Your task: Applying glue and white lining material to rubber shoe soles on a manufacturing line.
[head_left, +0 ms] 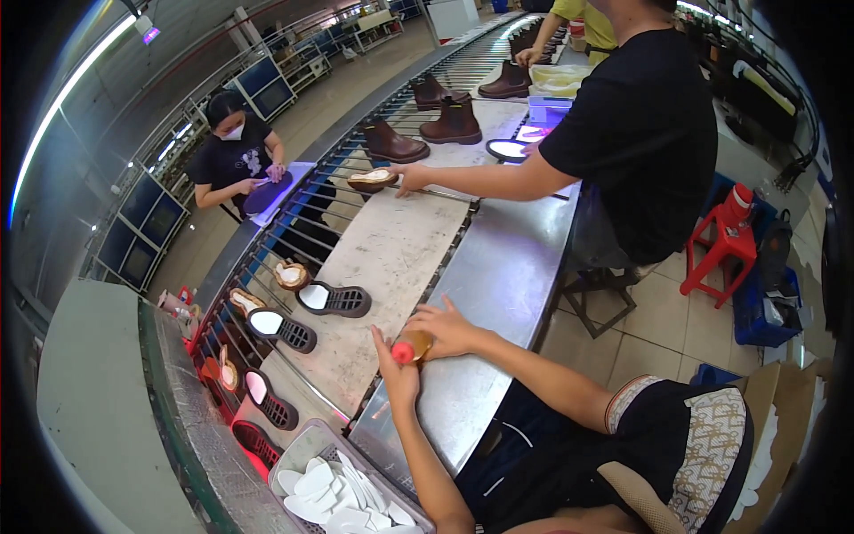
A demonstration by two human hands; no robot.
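Note:
A small bottle of amber liquid with a red cap is between my two hands, over the metal ledge at the conveyor's near side. My right hand is closed about the bottle's far right side, its fingers partly hidden. On the cap's left, my left hand has its fingers stretched out and its inner side against or very near the bottle. To their left on the conveyor lie a black shoe sole with a white pad at its heel, another such sole, and a sole with a pinkish-lit pad.
A grey basket of white pads stands at the lower left. Shoe uppers lie along the rollers. A co-worker's hand touches another upper; brown boots stand beyond. Across the line, a person handles a dark sole.

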